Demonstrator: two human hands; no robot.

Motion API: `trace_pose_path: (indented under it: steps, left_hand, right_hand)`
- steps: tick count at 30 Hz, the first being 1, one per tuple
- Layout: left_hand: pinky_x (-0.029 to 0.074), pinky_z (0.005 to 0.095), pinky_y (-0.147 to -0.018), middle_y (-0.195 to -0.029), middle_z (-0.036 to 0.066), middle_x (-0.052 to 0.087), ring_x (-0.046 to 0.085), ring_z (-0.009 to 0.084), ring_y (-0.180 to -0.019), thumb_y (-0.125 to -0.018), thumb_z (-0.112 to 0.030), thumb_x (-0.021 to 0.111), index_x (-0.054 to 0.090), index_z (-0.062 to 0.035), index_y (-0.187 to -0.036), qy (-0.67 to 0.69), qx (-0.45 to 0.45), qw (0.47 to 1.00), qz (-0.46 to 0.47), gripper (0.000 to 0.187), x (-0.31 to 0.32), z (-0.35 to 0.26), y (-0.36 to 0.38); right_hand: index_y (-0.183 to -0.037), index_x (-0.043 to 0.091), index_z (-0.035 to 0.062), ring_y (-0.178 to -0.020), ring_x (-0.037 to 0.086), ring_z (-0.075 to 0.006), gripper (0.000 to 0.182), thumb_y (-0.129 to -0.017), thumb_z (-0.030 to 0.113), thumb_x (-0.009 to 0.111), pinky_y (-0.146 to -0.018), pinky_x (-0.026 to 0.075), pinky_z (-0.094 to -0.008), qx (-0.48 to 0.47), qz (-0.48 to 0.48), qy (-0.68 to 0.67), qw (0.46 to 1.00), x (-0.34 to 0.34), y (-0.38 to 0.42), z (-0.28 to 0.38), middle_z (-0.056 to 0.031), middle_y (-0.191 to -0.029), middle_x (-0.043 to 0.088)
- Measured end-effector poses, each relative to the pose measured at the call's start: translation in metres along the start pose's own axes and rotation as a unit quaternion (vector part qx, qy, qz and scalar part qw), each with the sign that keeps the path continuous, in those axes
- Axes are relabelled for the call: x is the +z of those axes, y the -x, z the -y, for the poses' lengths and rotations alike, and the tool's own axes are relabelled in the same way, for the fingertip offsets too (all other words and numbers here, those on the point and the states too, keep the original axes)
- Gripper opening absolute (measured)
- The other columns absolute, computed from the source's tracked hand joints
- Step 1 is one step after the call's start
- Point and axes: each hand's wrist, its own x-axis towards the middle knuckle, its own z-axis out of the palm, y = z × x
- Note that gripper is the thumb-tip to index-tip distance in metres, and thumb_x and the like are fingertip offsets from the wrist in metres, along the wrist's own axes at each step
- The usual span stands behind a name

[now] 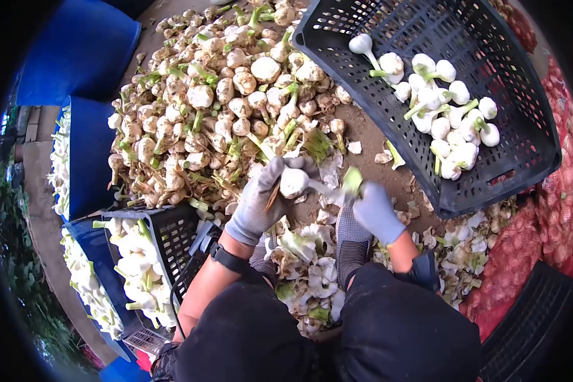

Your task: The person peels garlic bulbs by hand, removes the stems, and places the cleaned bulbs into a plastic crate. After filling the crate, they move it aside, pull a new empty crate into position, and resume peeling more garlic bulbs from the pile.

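Observation:
My left hand, in a pale grey work glove, grips a garlic bulb whose white skin shows smooth. Its stem points right, toward my right hand. That hand is gloved too, its fingers closed on a pale green strip of garlic leaf, a little smeared by motion. Just beyond both hands lies a heap of unpeeled garlic, brown-skinned with cut green stems. Stripped garlic peels cover the ground below, between my shoes.
A black crate at the upper right holds several clean white bulbs. On the left stand another crate and blue tubs full of white garlic. Red mesh sacks line the right side.

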Motion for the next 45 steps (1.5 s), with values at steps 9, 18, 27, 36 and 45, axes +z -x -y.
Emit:
trace_pose_path:
  steps: [9,18,27,36,45]
  left_hand:
    - [0.047,0.0406,-0.098,-0.124,0.011,0.057,0.057,0.0252,-0.115,-0.1,-0.039,0.047,0.05,-0.005,-0.128,0.021,0.048,0.998,0.026,0.044,0.015,-0.034,-0.042]
    - [0.054,0.0314,-0.084,-0.11,0.012,0.065,0.066,0.0187,-0.095,-0.096,-0.011,0.05,0.059,-0.001,-0.122,-0.496,0.063,0.856,0.132,0.029,0.052,-0.054,-0.053]
    - [0.053,0.0318,-0.08,-0.111,0.013,0.066,0.066,0.0195,-0.089,-0.085,0.0,0.06,0.055,-0.0077,-0.131,-0.646,0.238,0.724,-0.049,0.047,-0.002,-0.003,-0.044]
    - [0.05,0.0329,-0.086,-0.108,0.014,0.065,0.063,0.0226,-0.098,-0.083,-0.009,0.068,0.055,-0.0057,-0.128,-0.577,0.149,0.801,-0.062,0.047,-0.029,0.043,-0.044]
    - [0.051,0.0325,-0.082,-0.105,0.014,0.067,0.065,0.0253,-0.093,-0.082,-0.007,0.07,0.058,-0.0064,-0.124,-0.562,0.2,0.801,-0.053,0.044,-0.013,0.014,-0.028]
  right_hand:
    - [-0.089,0.068,0.0006,-0.076,0.066,-0.0386,0.025,-0.071,0.015,0.058,-0.071,0.053,-0.0455,-0.115,0.351,0.26,0.892,0.022,0.026,0.007,-0.0216,-0.082,0.067]
    - [-0.113,0.065,0.0186,-0.09,0.065,-0.0308,0.029,-0.086,0.019,0.057,-0.077,0.052,-0.0437,-0.052,-0.013,0.345,0.937,-0.02,-0.049,0.03,-0.0143,-0.093,0.067]
    - [-0.113,0.064,0.0226,-0.093,0.06,-0.0288,0.038,-0.076,0.012,0.062,-0.075,0.049,-0.0425,-0.177,-0.116,0.076,0.974,0.003,-0.081,-0.009,-0.0076,-0.111,0.062]
    - [-0.107,0.068,0.0153,-0.092,0.062,-0.0301,0.032,-0.08,0.003,0.055,-0.073,0.052,-0.0423,-0.138,-0.091,0.34,0.926,0.012,-0.126,-0.027,-0.0117,-0.101,0.064]
    - [-0.098,0.062,-0.0049,-0.077,0.058,-0.0106,0.03,-0.095,0.025,0.057,-0.063,0.047,-0.0236,0.017,0.005,-0.37,0.929,0.024,-0.052,0.022,-0.0003,-0.08,0.061]
